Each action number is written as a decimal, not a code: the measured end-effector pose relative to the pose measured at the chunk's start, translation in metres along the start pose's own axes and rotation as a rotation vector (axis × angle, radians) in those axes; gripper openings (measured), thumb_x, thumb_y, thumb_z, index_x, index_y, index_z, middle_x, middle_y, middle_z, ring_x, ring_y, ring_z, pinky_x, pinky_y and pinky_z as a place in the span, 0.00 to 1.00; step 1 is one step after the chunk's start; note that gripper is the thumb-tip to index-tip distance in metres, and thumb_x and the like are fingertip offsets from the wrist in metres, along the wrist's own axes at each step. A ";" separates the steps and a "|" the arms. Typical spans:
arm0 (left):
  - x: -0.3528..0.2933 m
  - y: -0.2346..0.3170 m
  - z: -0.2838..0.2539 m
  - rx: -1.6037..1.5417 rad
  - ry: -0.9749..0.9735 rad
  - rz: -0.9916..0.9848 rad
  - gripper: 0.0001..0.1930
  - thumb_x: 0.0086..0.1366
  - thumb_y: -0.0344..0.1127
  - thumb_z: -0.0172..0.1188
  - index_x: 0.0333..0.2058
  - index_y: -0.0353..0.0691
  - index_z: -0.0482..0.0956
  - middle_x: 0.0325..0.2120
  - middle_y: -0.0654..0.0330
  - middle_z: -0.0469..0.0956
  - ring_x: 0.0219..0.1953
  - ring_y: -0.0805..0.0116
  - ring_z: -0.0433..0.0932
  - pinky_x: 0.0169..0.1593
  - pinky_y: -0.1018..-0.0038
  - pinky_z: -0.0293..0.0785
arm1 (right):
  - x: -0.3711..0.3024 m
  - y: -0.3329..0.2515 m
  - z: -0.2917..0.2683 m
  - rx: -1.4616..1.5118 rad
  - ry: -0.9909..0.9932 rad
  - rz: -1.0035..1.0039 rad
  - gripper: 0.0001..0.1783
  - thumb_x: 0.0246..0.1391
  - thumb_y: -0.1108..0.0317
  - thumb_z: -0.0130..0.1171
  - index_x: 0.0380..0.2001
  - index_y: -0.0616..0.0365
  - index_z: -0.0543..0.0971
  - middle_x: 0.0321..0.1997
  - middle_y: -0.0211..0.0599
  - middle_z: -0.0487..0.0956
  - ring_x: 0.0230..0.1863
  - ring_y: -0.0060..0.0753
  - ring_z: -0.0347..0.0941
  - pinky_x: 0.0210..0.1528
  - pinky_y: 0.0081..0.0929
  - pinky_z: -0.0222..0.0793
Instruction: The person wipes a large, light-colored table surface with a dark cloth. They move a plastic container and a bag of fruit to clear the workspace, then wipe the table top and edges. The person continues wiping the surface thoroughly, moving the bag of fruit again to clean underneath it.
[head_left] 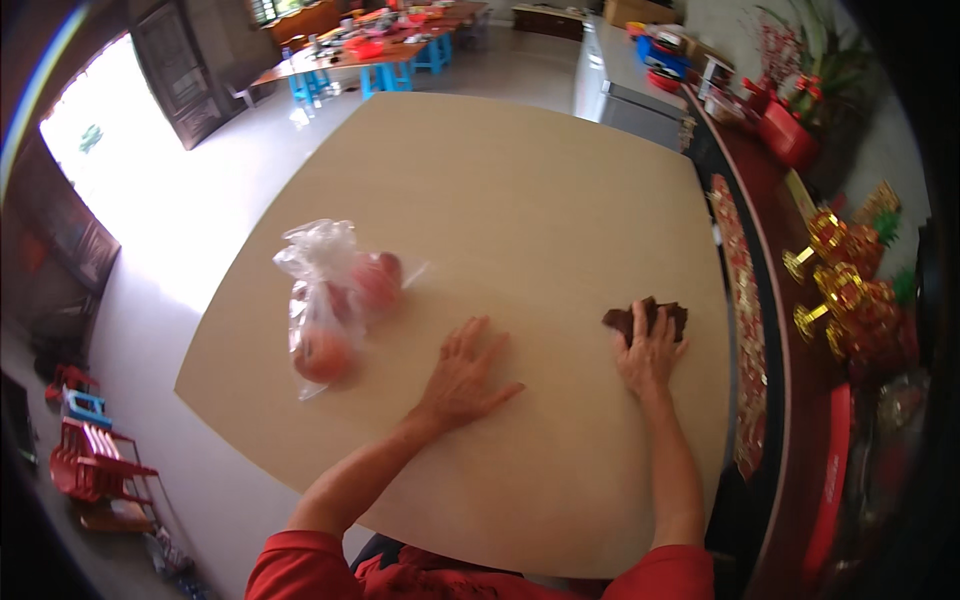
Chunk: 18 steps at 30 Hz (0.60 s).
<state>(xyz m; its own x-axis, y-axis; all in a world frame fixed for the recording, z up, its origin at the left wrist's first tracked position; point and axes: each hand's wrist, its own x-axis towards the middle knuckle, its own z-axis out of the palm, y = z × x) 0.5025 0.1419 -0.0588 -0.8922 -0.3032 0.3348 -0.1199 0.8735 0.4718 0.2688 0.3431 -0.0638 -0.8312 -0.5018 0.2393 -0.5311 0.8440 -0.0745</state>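
Note:
My right hand (pixel 648 352) presses a dark brown cloth (pixel 672 312) onto the beige tabletop (pixel 520 220), near its right edge. Crumpled folds of the cloth stick out beyond the fingers. Nearer the middle, my left hand (pixel 468 372) lies on the bare surface with its fingers spread, holding nothing. To the left of that hand sits a clear plastic bag (pixel 322 245), gathered at the top, with several red round fruits (pixel 324 356) inside that look like apples. A gap separates the bag from my left fingers.
Along the right runs a dark red cabinet (pixel 775 260) with gold ornaments (pixel 838 288) and a red flowerpot (pixel 788 135). A grey chest freezer (pixel 635 115) stands beyond the far right corner. Red chairs (pixel 90 460) are at the left; a cluttered table (pixel 390 52) with blue stools stands far back.

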 end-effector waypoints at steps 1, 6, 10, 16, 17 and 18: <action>0.000 0.000 0.000 0.002 0.000 -0.008 0.36 0.58 0.57 0.63 0.59 0.40 0.68 0.63 0.40 0.54 0.66 0.41 0.52 0.67 0.49 0.50 | -0.020 0.008 -0.003 0.001 0.006 -0.039 0.38 0.52 0.47 0.59 0.66 0.37 0.62 0.70 0.58 0.57 0.69 0.64 0.51 0.63 0.77 0.38; 0.000 -0.001 -0.002 0.044 -0.015 0.028 0.36 0.57 0.56 0.64 0.59 0.42 0.69 0.63 0.39 0.55 0.65 0.41 0.54 0.66 0.49 0.49 | -0.132 -0.005 -0.038 0.091 -0.056 -0.252 0.39 0.48 0.49 0.62 0.65 0.35 0.65 0.71 0.56 0.54 0.70 0.66 0.47 0.62 0.79 0.39; 0.001 0.006 -0.004 0.080 -0.043 0.053 0.35 0.56 0.54 0.64 0.58 0.42 0.69 0.63 0.41 0.55 0.65 0.42 0.54 0.67 0.49 0.48 | -0.149 0.013 -0.048 0.155 -0.030 -0.244 0.37 0.47 0.50 0.64 0.63 0.36 0.68 0.70 0.56 0.55 0.70 0.67 0.48 0.62 0.78 0.41; 0.005 0.012 -0.006 0.099 -0.076 0.039 0.34 0.55 0.51 0.65 0.58 0.41 0.69 0.62 0.43 0.57 0.65 0.43 0.55 0.67 0.49 0.47 | -0.051 0.072 -0.018 0.029 0.206 -0.052 0.34 0.50 0.48 0.60 0.61 0.42 0.69 0.62 0.64 0.65 0.63 0.67 0.59 0.63 0.70 0.48; 0.006 0.012 -0.003 0.098 -0.077 0.047 0.34 0.55 0.51 0.66 0.57 0.41 0.69 0.62 0.43 0.57 0.65 0.43 0.55 0.67 0.49 0.47 | -0.033 0.084 -0.012 -0.008 0.248 -0.045 0.33 0.51 0.47 0.60 0.60 0.43 0.70 0.60 0.64 0.67 0.62 0.67 0.60 0.63 0.69 0.49; 0.006 0.012 -0.003 0.100 -0.078 0.051 0.34 0.55 0.50 0.66 0.57 0.41 0.70 0.62 0.44 0.57 0.65 0.44 0.55 0.67 0.49 0.47 | -0.012 0.093 -0.008 -0.033 0.246 -0.025 0.33 0.51 0.46 0.60 0.59 0.44 0.71 0.59 0.63 0.67 0.61 0.66 0.62 0.63 0.68 0.50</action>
<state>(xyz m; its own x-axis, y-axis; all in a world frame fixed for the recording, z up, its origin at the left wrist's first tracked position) 0.4970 0.1498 -0.0487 -0.9288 -0.2302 0.2903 -0.1127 0.9220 0.3704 0.2308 0.4292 -0.0658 -0.7506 -0.4652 0.4692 -0.5422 0.8395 -0.0351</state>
